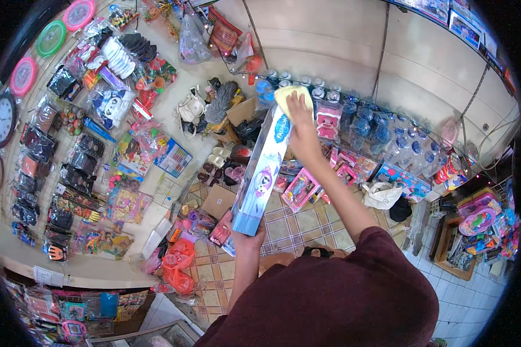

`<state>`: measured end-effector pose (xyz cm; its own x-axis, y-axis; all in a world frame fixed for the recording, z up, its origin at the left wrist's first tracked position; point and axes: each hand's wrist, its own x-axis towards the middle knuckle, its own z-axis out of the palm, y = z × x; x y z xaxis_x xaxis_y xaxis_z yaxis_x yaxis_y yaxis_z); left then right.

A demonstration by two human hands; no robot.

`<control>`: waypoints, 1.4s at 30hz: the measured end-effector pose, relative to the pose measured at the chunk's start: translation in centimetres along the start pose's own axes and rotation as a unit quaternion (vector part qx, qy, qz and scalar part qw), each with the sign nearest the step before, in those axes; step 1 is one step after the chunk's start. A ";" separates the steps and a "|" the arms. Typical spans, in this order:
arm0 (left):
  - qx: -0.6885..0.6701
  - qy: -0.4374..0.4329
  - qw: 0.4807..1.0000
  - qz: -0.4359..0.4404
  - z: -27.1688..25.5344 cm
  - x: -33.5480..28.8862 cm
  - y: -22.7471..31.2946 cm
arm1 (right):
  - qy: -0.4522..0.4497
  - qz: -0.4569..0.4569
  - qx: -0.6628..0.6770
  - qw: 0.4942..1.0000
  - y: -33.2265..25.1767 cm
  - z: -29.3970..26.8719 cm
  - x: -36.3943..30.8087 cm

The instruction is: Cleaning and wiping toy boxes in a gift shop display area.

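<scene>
A long, narrow toy box [264, 173], white and blue with printed pictures, is held up at a slant in front of me. Its lower end rests in my left hand [249, 236], whose fingers are wrapped round the bottom edge. My right hand [300, 118] presses a pale yellow cloth [285, 98] against the top end of the box. The fingers lie over the cloth, and part of the box's upper end is hidden beneath it.
Pink boxed toys [300, 189] and a white bag [382, 195] lie on the tiled floor [324, 231]. Clear bottles [382, 130] line the far wall. Packaged goods [81, 168] hang at the left. A red plastic bag [178, 263] sits near my left arm.
</scene>
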<state>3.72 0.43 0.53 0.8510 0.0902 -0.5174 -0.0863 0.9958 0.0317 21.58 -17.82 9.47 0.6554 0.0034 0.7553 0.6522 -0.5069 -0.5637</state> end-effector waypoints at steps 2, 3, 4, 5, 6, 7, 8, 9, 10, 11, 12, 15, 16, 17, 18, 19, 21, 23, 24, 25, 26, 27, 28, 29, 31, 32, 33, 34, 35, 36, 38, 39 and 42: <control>0.090 0.026 0.993 0.069 0.5 -0.1 -0.5 | -0.009 0.049 0.036 0.998 -1.3 0.8 -2.4; 0.088 0.025 0.993 0.069 1.2 -0.2 -0.9 | -0.034 0.050 0.037 0.997 -1.9 1.2 -3.9; 0.095 0.025 0.991 0.089 1.9 -0.4 -1.3 | -0.061 0.053 0.038 0.996 -2.7 1.5 -5.8; 0.102 0.028 0.989 0.108 2.3 -0.4 -1.6 | -0.088 0.057 0.081 0.991 -4.0 1.9 -7.9; 0.100 0.032 0.989 0.108 2.7 -0.2 -1.9 | -0.112 0.061 0.125 0.984 -5.5 1.9 -9.8; 0.114 0.042 0.982 0.143 3.5 0.1 -2.1 | -0.148 0.059 0.144 0.977 -7.4 1.3 -11.0; 0.126 0.051 0.973 0.185 3.8 0.3 -1.9 | -0.186 0.054 0.168 0.967 -9.0 0.9 -12.0; 0.141 0.013 0.974 0.176 3.6 0.8 -1.4 | -0.233 0.029 0.183 0.955 -9.7 0.4 -13.2; 0.141 0.013 0.974 0.179 3.0 1.5 -0.4 | -0.280 0.004 0.200 0.939 -10.3 -0.1 -13.8; 0.177 -0.052 0.962 0.199 2.5 2.3 0.7 | -0.281 0.002 0.202 0.938 -10.7 -1.0 -13.9; 0.211 -0.115 0.946 0.218 2.3 2.6 1.6 | -0.355 -0.027 0.237 0.904 -11.4 -2.5 -13.4; 0.191 -0.103 0.953 0.211 4.3 2.4 1.1 | -0.412 0.010 0.347 0.842 -10.3 -4.3 -13.0; 0.200 -0.059 0.942 0.264 4.5 2.3 1.3 | -0.397 0.068 0.430 0.808 -9.8 -4.4 -12.9; 0.180 -0.050 0.933 0.307 3.5 3.0 2.0 | -0.390 0.192 0.409 0.802 -8.6 -5.0 -12.5; 0.176 -0.051 0.933 0.309 3.1 2.8 2.0 | -0.374 0.316 0.377 0.786 -6.8 -5.8 -11.8; 0.204 -0.058 0.908 0.362 2.7 2.6 1.8 | -0.324 0.386 0.427 0.751 -4.5 -6.7 -11.1; 0.247 -0.081 0.862 0.436 4.0 0.8 0.6 | -0.232 0.452 0.472 0.720 -1.5 -8.4 -8.8; 0.297 -0.072 0.824 0.477 2.6 0.0 1.2 | -0.155 0.430 0.453 0.765 -1.5 -9.6 -6.0; 0.347 -0.062 0.785 0.509 1.8 -0.4 1.2 | -0.112 0.410 0.429 0.797 -1.3 -9.7 -4.8; 0.389 -0.053 0.742 0.543 1.8 -1.1 0.7 | -0.109 0.409 0.428 0.798 -0.7 -9.8 -3.7; 0.390 -0.056 0.743 0.542 0.7 -1.1 1.0 | -0.095 0.359 0.388 0.843 -0.1 -9.8 -2.6; 0.432 -0.058 0.719 0.541 -0.8 -0.9 1.4 | -0.080 0.307 0.345 0.883 0.2 -9.9 -1.4; 0.474 -0.057 0.693 0.540 -2.6 -0.5 1.9 | -0.077 0.307 0.345 0.884 0.4 -9.7 -0.1; 0.462 -0.050 0.687 0.559 -4.2 -0.1 2.3 | -0.087 0.239 0.299 0.920 0.3 -9.2 1.3; 0.520 -0.047 0.640 0.563 -6.3 -0.4 2.2 | -0.090 0.171 0.245 0.950 0.4 -8.2 3.7; 0.573 -0.041 0.590 0.567 -7.0 -0.2 2.0 | -0.091 0.127 0.210 0.965 0.6 -7.4 4.7; 0.560 -0.047 0.626 0.541 -4.7 -1.4 0.5 | -0.092 0.085 0.171 0.977 1.2 -6.7 5.4; 0.572 -0.169 0.474 0.648 -5.6 -0.5 1.4 | -0.091 0.083 0.172 0.977 1.3 -5.6 6.2; 0.571 -0.170 0.473 0.650 -6.8 0.0 1.7 | -0.117 -0.018 0.103 0.988 1.5 -4.5 6.9; 0.583 -0.202 0.455 0.642 -5.4 -0.4 1.0 | -0.143 -0.114 0.028 0.983 2.1 -3.4 7.0; 0.605 -0.253 0.410 0.634 -2.3 -2.3 0.1 | -0.213 -0.133 0.014 0.968 1.8 -0.6 5.9; 0.614 -0.281 0.391 0.626 -1.8 -2.6 -0.2 | -0.277 -0.147 -0.011 0.950 1.7 -0.1 5.1; 0.696 -0.246 0.410 0.536 -2.1 -2.8 0.2 | -0.290 -0.122 -0.025 0.949 1.6 0.5 3.0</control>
<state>0.17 0.35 0.17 0.7417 0.1400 0.6559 -0.4601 -0.6054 0.6495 24.79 -18.23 10.67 0.5969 0.5917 0.5419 0.8015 -0.4713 -0.3682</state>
